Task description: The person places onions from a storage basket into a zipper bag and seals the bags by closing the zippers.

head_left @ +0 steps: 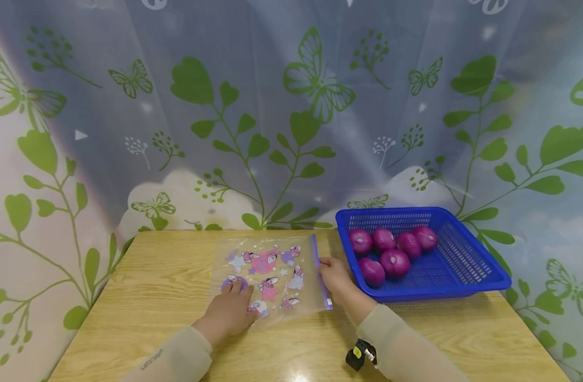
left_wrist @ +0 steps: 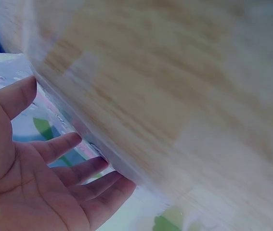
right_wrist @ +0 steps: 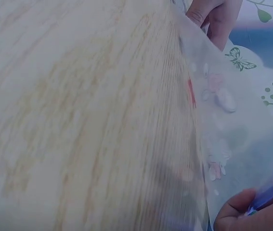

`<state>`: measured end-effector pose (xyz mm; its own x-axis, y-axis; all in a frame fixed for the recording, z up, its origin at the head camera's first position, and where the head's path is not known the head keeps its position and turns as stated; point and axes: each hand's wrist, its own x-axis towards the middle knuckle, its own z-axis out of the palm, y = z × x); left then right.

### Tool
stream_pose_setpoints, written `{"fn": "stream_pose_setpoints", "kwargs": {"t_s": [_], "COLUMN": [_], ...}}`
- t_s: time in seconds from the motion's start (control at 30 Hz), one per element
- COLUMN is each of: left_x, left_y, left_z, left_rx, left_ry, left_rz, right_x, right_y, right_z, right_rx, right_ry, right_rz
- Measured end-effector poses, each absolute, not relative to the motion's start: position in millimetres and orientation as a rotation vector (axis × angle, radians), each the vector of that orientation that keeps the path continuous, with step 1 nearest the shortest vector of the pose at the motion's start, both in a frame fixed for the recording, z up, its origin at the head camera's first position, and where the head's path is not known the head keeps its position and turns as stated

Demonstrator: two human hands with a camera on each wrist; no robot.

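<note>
A clear zip bag [head_left: 284, 270] printed with pink and purple cartoon figures lies flat on the wooden table, its purple zip strip [head_left: 315, 249] on the right side. My left hand [head_left: 231, 310] rests on the lower left part of the bag. In the left wrist view its fingers [left_wrist: 95, 171] are spread and extended, with the tips on the plastic. At the strip's middle, my right hand [head_left: 336, 278] pinches the zip edge between thumb and fingers. The right wrist view shows that thumb [right_wrist: 235, 207] against the purple strip.
Right of the bag stands a blue plastic basket [head_left: 429, 293] holding several purple onions [head_left: 395, 262] on its left side. A small black object [head_left: 360, 355] with a yellow mark is by the right sleeve. Behind the table [head_left: 162, 276] hangs a leaf-patterned curtain [head_left: 253, 106].
</note>
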<state>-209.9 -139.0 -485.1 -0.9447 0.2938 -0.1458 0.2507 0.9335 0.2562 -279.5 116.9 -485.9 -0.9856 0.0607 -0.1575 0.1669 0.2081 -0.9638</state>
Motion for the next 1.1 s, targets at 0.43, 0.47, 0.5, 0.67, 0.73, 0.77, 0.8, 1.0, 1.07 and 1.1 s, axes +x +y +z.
{"fn": "stream_pose_setpoints", "kwargs": {"t_s": [0.43,0.47,0.5,0.67,0.73,0.77,0.8,1.0,1.07,1.1], "left_x": [-210.4,-210.4,-210.5,-210.5,-210.5,-210.6,-210.8,-212.5,-211.6,-211.0], "left_y": [-140.8,-140.6,-140.2,-138.0,-137.0,-136.6,-136.1,-134.8,-133.6,-132.6], "left_z": [-483.5,-483.3,-483.1,-482.5,-482.9,-483.3,-483.5,-488.8,-489.4,-488.8], "left_rx": [0.399,0.396,0.392,0.380,0.388,0.392,0.400,0.451,0.479,0.491], "left_ry": [2.903,2.905,2.907,2.916,2.924,2.930,2.935,2.938,2.910,2.891], "left_rz": [0.384,0.381,0.379,0.367,0.355,0.351,0.348,0.411,0.476,0.510], "right_x": [-273.2,-272.8,-272.4,-270.7,-270.0,-269.7,-269.5,-268.3,-267.7,-267.6], "right_y": [112.1,112.0,111.9,111.1,110.5,110.5,110.3,109.7,109.2,109.0], "right_z": [-477.1,-476.5,-475.5,-469.8,-466.8,-465.6,-464.8,-461.3,-461.3,-461.6], "right_rx": [0.079,0.062,0.050,0.040,0.057,0.064,0.068,0.044,0.027,0.018], "right_ry": [2.324,2.330,2.335,2.349,2.331,2.320,2.306,2.234,2.225,2.220], "right_rz": [-2.001,-2.003,-2.004,-2.007,-2.018,-2.021,-2.022,-2.036,-2.035,-2.034]}}
